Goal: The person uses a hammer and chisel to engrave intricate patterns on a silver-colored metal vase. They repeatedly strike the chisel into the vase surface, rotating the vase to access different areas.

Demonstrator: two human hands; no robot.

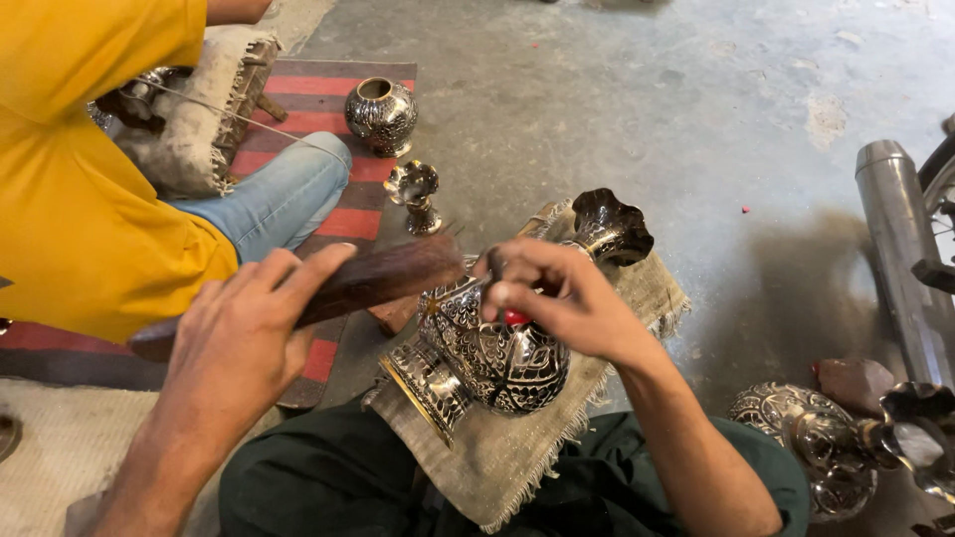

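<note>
Left hand closed on a wooden mallet, fingers wrapped over the shaft; mallet's long axis runs low-left to up-right, far end w/ frayed tip sitting just left of the right hand. Right hand pinched shut on a thin metal punch, tip down on the vase; sth red under the palm, can't tell what. Vase = engraved silver/black, lying tilted on a burlap cloth across the lap, directly under the right hand, right of + below the left. Its long axis goes base low-left to flared mouth up-right, roughly parallel to the mallet. Right hand is the nearer one, touching; left is apart, only linked via mallet. Beyond the hands: small round vase + small goblet at the edge of a striped rug. 2nd person in yellow shirt left of the left hand. More engraved ware on the floor right of the right forearm.
</note>
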